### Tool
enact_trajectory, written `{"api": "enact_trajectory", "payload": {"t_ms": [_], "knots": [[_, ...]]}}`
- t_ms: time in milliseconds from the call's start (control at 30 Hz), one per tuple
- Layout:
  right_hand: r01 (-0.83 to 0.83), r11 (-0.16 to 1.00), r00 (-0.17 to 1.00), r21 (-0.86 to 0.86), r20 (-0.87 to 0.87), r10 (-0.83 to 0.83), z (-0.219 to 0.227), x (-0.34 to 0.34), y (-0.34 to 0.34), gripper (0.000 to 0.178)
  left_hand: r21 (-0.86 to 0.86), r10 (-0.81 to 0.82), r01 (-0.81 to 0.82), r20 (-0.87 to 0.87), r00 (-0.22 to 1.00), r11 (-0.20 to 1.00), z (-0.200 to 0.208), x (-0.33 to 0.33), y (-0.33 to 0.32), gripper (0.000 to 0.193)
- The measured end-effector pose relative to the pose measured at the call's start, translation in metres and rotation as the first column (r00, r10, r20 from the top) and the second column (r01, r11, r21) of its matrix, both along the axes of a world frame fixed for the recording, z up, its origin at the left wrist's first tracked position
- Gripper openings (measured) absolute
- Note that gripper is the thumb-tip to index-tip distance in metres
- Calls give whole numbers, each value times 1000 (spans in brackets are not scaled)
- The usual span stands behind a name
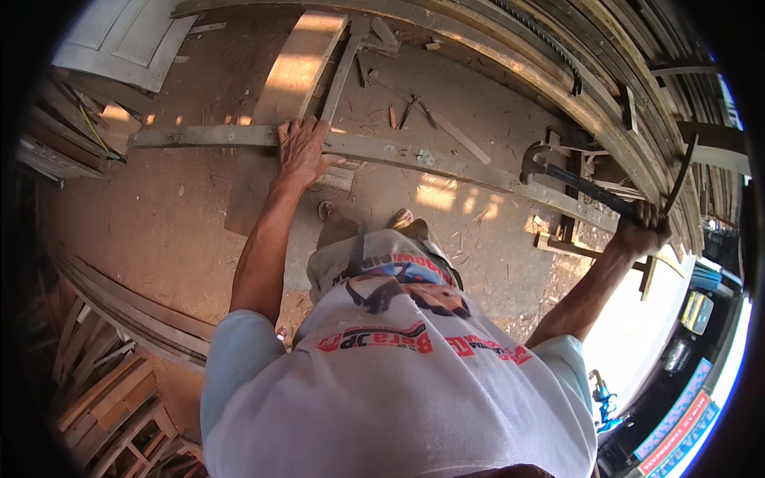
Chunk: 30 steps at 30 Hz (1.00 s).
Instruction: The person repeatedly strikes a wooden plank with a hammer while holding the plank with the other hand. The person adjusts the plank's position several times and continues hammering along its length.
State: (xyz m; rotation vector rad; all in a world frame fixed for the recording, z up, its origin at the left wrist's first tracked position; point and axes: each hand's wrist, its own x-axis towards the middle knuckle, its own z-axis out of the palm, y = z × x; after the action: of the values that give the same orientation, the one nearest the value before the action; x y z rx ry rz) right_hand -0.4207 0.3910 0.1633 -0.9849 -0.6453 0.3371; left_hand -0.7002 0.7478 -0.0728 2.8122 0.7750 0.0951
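Observation:
A long, narrow wooden beam lies crosswise in front of me, with small metal spots along its face. My left hand grips it left of the middle, fingers curled over its far edge. Out to the right, my right hand is closed round the end of a hammer's dark handle. The hammer's head points left and is over the beam's right part; whether it touches the wood I cannot tell. Beyond the beam, a pair of pincers lies on the floor with its handles spread.
A wide board stretches away beyond my left hand. Long timbers are stacked along the far right, a handsaw-like toothed strip among them. A white panelled door leans at far left. Wood scraps litter the floor; more lumber is piled lower left.

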Motion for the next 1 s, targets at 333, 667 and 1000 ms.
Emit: {"api": "enact_trajectory", "payload": {"t_ms": [333,667,1000], "knots": [[466,883,884,54,-58,-463,-18,-25,-92,29,-76,-20,14,-73,997,997,4,0,24,77],[209,975,968,-76,-125,-217,-38,-68,5,37,-74,173,-167,95,980,983,-3,-50,37,87],[89,990,990,-106,-102,-100,-27,-114,113,33,-265,147,-80,242,959,961,11,-53,29,86]]}}
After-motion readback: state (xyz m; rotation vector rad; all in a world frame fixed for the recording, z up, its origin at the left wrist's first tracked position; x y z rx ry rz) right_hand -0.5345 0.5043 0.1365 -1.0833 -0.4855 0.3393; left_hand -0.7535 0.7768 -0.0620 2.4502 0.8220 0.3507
